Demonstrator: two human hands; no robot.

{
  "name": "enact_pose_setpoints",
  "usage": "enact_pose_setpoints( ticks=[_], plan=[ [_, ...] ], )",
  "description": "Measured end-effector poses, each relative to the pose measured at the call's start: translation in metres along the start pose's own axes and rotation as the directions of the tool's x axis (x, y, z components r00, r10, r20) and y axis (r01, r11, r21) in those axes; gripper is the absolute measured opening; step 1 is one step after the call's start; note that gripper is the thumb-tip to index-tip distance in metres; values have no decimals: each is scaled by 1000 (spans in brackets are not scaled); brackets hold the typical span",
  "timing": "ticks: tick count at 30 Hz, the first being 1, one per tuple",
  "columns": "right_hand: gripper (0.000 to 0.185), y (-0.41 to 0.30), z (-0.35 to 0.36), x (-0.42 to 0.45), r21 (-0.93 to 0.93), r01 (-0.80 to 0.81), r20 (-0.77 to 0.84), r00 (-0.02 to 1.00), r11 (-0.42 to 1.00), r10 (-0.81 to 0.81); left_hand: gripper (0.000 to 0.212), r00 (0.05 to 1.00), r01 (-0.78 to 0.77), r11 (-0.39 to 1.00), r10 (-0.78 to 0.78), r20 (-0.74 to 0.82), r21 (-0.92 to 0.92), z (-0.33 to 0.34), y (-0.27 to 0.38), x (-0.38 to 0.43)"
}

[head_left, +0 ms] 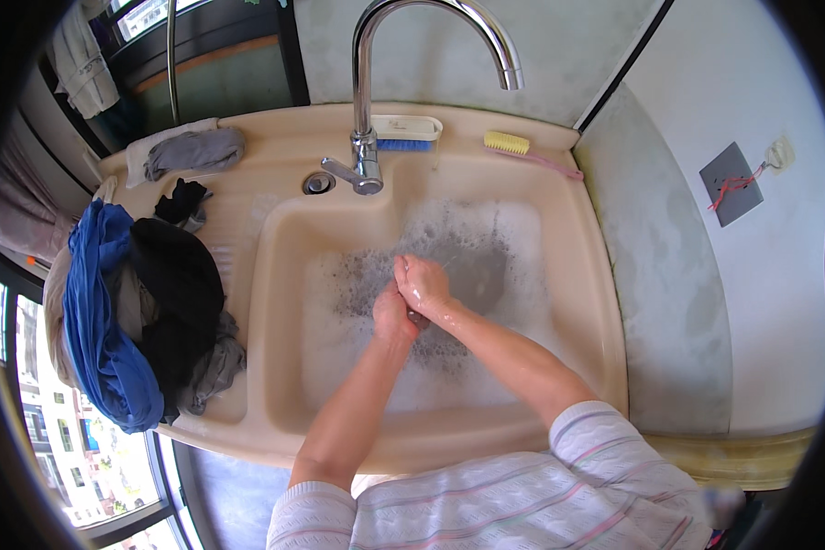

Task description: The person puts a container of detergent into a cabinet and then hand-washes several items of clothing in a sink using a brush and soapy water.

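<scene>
My left hand (393, 313) and my right hand (423, 280) are pressed together over the middle of a beige sink basin (577, 302). The fingers of both are curled in and mostly hidden, with the right hand lying over the left. A small dark patch shows between the wrists; whether it is wet cloth in my grip or the water below cannot be told. White suds cling to the right wrist. Around the hands lies grey, soapy water (478, 271) with foam (357, 371) spread towards the basin walls.
A chrome faucet (361, 89) arches over the back edge. Behind it sit a blue-bristled brush (405, 130) and a yellow-bristled brush (507, 143) with a pink handle. On the left drainboard lie blue cloth (103, 316), black cloth (179, 275) and a rolled grey cloth (196, 150).
</scene>
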State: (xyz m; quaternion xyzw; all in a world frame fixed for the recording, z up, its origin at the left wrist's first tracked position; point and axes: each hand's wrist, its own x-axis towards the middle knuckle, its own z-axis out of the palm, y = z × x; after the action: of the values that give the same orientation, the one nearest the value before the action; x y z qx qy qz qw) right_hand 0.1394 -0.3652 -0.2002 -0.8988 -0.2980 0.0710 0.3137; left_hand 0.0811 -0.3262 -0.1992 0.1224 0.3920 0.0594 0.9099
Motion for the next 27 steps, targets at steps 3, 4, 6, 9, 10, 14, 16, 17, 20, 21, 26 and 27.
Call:
enact_pose_setpoints(
  ticks=[3, 4, 6, 9, 10, 14, 16, 17, 20, 21, 26, 27],
  plan=[
    [22, -28, 8, -15, 27, 119, -7, 993, 992, -119, 24, 864, -363, 932, 341, 370, -11, -91, -5, 58],
    [22, -23, 10, -21, 62, 139, -46, 990, 988, -136, 24, 793, -253, 950, 311, 524, -181, -94, -9, 59],
    [22, -9, 12, -26, 126, 172, -136, 979, 977, -155, 23, 945, -235, 972, 236, 229, -32, -64, -14, 51],
    [24, 16, 7, 2, -9, -70, -36, 997, 998, 70, 22, 997, -80, 991, 82, -14, 108, -9, -8, 11],
    [26, 10, 7, 3, -37, -37, -23, 999, 999, 36, 22, 995, -69, 974, 54, 79, 214, -14, 5, 8],
    [25, 8, 9, 2, 167, -93, 47, 995, 982, 86, 32, 670, -177, 940, 331, 664, -290, -77, -13, 51],
    [25, 17, 8, -3, 298, -156, 90, 987, 942, 135, 36, 839, -196, 966, 253, 482, -167, -53, -12, 41],
    [25, 25, 6, -3, 360, -190, 106, 981, 913, 162, 36, 992, -108, 992, 103, 72, 67, -30, -9, 32],
    [28, 40, 5, 0, -19, -36, -80, 996, 999, 34, 26, 986, -138, 979, 149, -68, 148, 0, -10, 15],
    [27, 32, 7, -3, -106, -57, -160, 986, 993, 40, 24, 985, -168, 985, 169, -41, 25, -6, -8, 17],
    [28, -6, 16, -24, 64, 158, -168, 975, 985, -146, 22, 943, -204, 974, 169, 286, 97, -62, 5, 48],
    [29, 24, 11, -7, 47, 20, -117, 993, 999, -15, 22, 941, -198, 974, 156, 299, 113, -38, 7, 41]
  ],
)
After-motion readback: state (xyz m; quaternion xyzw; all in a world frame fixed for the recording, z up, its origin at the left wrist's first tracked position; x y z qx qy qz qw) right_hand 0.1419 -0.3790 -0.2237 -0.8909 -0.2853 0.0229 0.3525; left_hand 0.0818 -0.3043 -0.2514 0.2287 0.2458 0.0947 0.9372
